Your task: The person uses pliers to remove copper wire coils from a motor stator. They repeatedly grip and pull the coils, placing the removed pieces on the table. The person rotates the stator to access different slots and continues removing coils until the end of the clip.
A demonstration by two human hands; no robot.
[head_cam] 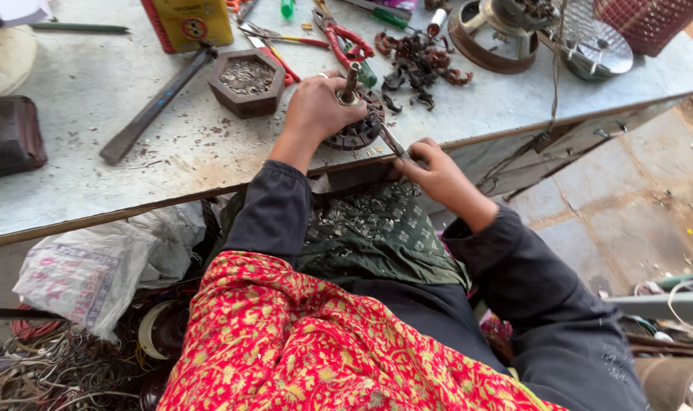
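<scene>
My left hand (pixel 320 113) presses down on a round dark motor stator (pixel 359 128) with a metal shaft sticking up, at the near edge of the grey workbench (pixel 95 152). In my right hand (pixel 435 171) is a thin metal tool (pixel 393 141), its tip poking into the stator's rim. Small metal scraps lie on the green cloth (pixel 377 228) over my lap.
A hexagonal wooden tray of small bits (pixel 246 80), a long metal bar (pixel 157 105), red-handled pliers (pixel 345 38), a pile of copper coil pieces (pixel 418 65), a yellow tin (pixel 188 23) and a fan motor housing (pixel 498 30) lie on the bench. A plastic bag (pixel 95 270) and tangled wires (pixel 49 365) sit below.
</scene>
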